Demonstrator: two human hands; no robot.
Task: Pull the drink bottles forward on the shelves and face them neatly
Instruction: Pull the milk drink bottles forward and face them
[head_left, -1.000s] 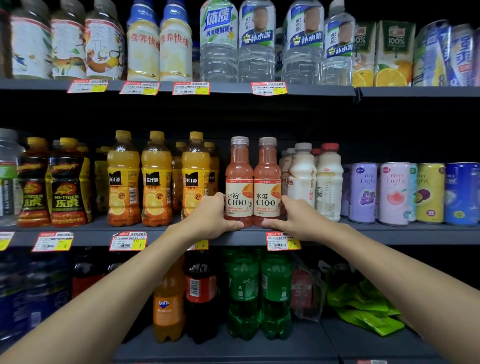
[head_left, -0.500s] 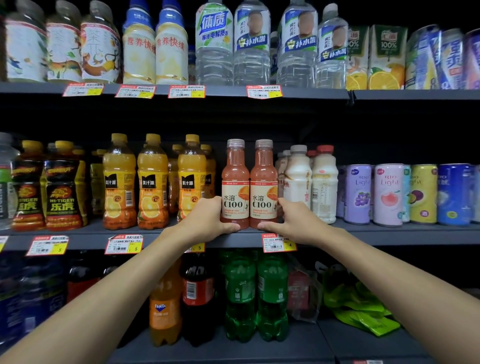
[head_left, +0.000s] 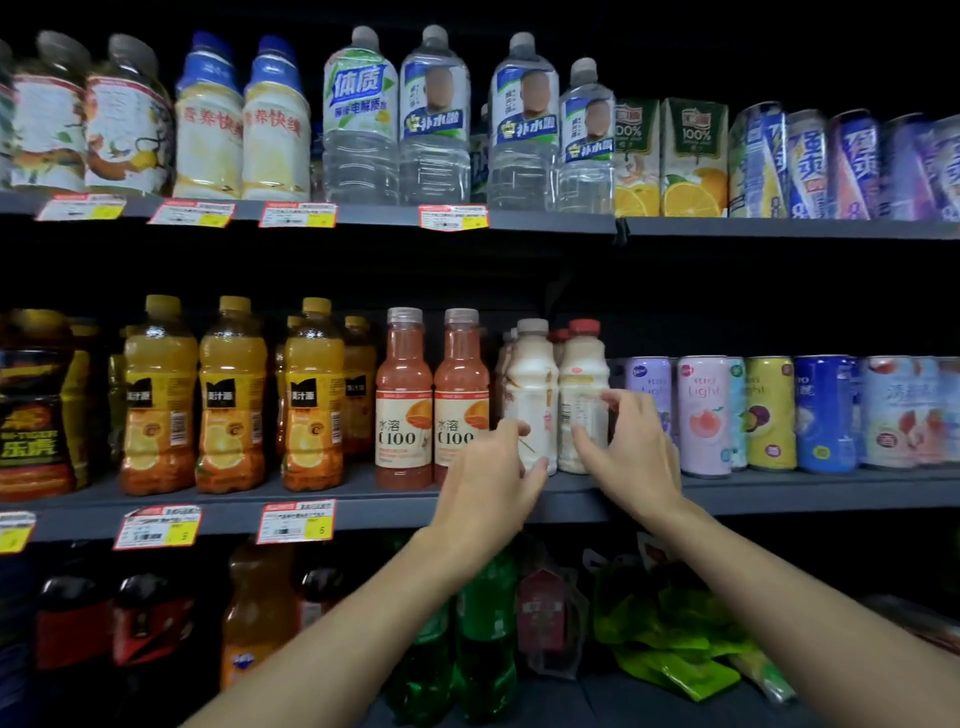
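Two pink C100 bottles (head_left: 404, 400) stand side by side at the front of the middle shelf (head_left: 363, 499), labels facing out. Just right of them are two white milky bottles, one with a pale cap (head_left: 530, 379) and one with a red cap (head_left: 582, 374), with more behind. My left hand (head_left: 488, 478) is in front of the pale-capped bottle's lower part, thumb and fingers spread. Beside the red-capped bottle is my right hand (head_left: 628, 447), its thumb and forefinger spread around the bottle's right side. Neither hand plainly grips a bottle.
Orange juice bottles (head_left: 158, 395) and dark energy drinks (head_left: 31, 405) fill the shelf's left. Coloured cans (head_left: 704, 415) line its right. Water bottles (head_left: 358, 119) and juice cartons (head_left: 691, 156) stand above. Green soda bottles (head_left: 483, 623) and green bags (head_left: 670, 639) lie below.
Both hands let go of the two pink C100 bottles and moved right and up to the white milky bottles. The view shifted right with them.
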